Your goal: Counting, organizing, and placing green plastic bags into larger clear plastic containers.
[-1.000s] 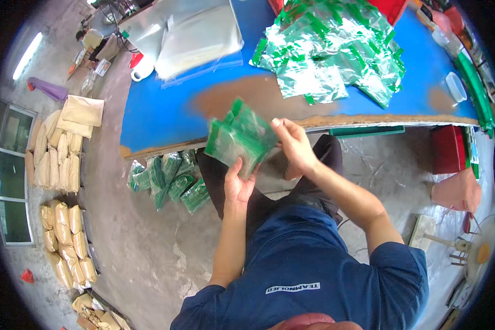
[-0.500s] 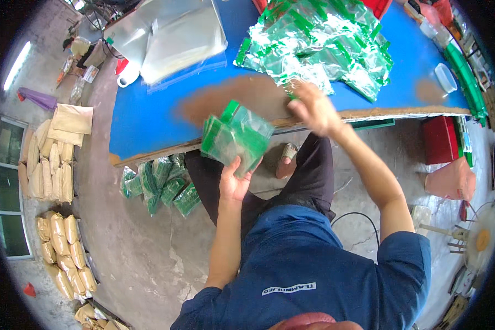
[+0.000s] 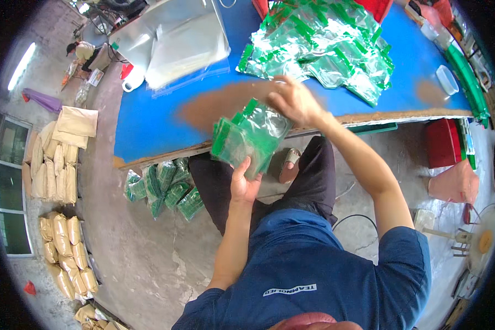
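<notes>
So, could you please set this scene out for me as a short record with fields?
Left hand: holds a fan of clear, green-banded bags
Right hand: at the fan's upper right; contact unclear
Table: blue, with a brown patch
On table, far right of centre: pile of similar bags
On table, far left: clear plastic sheets
Floor, left: tan packages

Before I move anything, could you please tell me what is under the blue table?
Green packs lie on the floor by its left front edge, and what looks like a green tray shows farther right. The tabletop covers whatever is farther back.
</notes>
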A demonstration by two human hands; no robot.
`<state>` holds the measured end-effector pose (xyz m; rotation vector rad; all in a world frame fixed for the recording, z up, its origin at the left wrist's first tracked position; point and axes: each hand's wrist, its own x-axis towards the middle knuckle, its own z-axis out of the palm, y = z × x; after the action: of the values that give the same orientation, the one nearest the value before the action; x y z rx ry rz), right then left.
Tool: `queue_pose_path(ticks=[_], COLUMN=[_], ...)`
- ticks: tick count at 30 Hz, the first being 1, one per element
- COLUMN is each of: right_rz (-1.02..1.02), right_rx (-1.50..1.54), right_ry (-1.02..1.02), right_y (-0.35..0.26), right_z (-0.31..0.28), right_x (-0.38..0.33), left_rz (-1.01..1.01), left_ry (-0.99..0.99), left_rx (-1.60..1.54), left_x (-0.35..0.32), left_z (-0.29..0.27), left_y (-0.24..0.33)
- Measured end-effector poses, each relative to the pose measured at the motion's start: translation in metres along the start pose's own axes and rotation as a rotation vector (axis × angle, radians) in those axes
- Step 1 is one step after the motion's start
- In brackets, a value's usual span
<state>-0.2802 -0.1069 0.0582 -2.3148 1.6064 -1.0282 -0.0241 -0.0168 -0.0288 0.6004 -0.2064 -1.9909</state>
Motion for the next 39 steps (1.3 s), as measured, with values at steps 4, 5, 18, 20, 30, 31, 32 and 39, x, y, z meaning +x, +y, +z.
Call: queue_pose_path(ticks=[4,5,18,20,30,31,32,39], right_rz=[-0.036,-0.078,-0.129,-0.134,0.180,0.196,0.287,-0.247], right_rx=[-0.359,-0.313,-0.367,-0.308,-0.382,-0.629,-0.717,0.305], right_ry=[-0.014,-0.112,-0.058,-0.167,0.216,0.300,0.123,-0.318], right_y=[0.044,0.028,0.026,0.000,0.035,0.058,0.080,-0.033], right_z=[0.009,0.009,0.032,0.033,0.011,0.009,0.014,0.007], right_x=[-0.014,-0.019,0.033,0.010,0.064,0.066,0.060,-0.027], left_rz=[-0.042,-0.008,0.072,0.074,0.081,0.070,0.021,0.027], left_ry=[0.033,0.034,-0.023,-0.038,-0.023,-0.028,0.044,-0.089], left_rx=[-0.065,-0.084,-0.111,-0.148,0.009,-0.055,-0.057,0.112], left_x=[-0.007,-0.007,-0.017,-0.017,-0.012,-0.015,-0.013,-0.015], left_z=[-0.015,-0.015,-0.040,-0.041,-0.013,-0.017,-0.031,-0.028], left_y=[0.008,0.013,0.022,0.028,0.029,0.027,0.027,0.036])
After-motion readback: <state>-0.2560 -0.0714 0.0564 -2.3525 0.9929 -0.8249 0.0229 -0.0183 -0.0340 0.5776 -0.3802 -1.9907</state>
